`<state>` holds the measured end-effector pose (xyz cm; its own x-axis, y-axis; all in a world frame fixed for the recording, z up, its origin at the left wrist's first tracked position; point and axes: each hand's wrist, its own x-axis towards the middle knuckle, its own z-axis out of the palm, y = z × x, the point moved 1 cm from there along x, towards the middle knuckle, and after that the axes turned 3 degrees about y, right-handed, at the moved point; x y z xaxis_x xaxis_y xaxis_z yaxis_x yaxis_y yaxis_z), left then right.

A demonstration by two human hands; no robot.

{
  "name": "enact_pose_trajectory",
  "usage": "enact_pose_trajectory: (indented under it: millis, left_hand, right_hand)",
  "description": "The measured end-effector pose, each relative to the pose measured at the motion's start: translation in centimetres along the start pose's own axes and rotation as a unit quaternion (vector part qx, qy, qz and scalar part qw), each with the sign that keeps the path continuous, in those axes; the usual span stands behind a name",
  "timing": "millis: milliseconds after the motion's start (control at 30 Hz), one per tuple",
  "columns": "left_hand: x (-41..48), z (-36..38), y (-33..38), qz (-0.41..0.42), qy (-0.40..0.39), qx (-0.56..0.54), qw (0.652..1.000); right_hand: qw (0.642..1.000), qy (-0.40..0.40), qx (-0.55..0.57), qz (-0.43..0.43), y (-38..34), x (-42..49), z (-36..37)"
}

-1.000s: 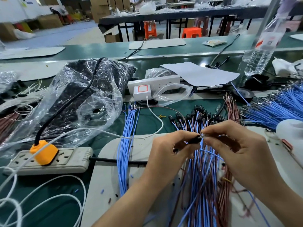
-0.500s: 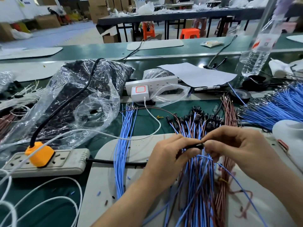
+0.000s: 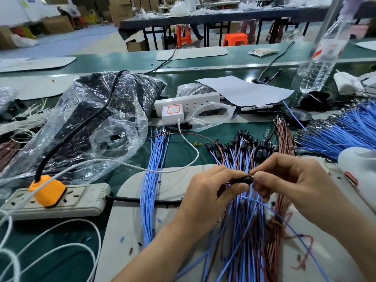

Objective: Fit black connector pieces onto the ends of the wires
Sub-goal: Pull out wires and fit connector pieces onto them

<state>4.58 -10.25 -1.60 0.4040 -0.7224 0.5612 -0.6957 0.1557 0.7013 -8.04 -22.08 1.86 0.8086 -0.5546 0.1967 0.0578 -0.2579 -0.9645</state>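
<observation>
Above a pale mat [image 3: 130, 220] on the green worktop [image 3: 179, 151], a person's left hand [image 3: 211, 192] pinches a black connector [image 3: 244, 179] while the right hand [image 3: 295, 186] pinches a wire end [image 3: 252, 176] touching it. Blue and brown wires [image 3: 244, 231], many already capped, lie beneath; a power strip [image 3: 81, 198] sits left.

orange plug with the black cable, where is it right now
In the head view the orange plastic plug sits at lower left, pushed into the beige power strip, in front of the clear plastic bag.
</observation>
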Motion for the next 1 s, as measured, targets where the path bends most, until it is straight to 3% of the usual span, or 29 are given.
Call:
enact_pose_trajectory:
  millis: [167,367,533,700,1000]
  left_hand:
    - [0.1,-0.1,0.0,-0.01,0.013,0.005,1.0]
    - [0.0,0.1,0.2,0.003,0.005,0.014,1.0]
    - [-0.2,0.5,0.1,-0.005,0.004,-0.003,1.0]
    - [-0.2,0.2,-0.3,-0.04,0.021,-0.041,0.998]
    - [-0.3,0.2,0.0,-0.028,0.032,-0.075,0.996]
  right_hand:
    - [0.997,0.011,-0.063,-0.031,0.0,-0.1,0.3]
    - [0.999,0.03,0.029,-0.007,0.2,0.0,0.2]
    - [0.996,0.058,0.009,-0.062,0.0,-0.4,0.5]
    - [0.981,0.14,0.033,-0.127,-0.3,-0.2,0.0]
    - [0.99,0.082,0.081,-0.083,-0.5,-0.8,1.2]
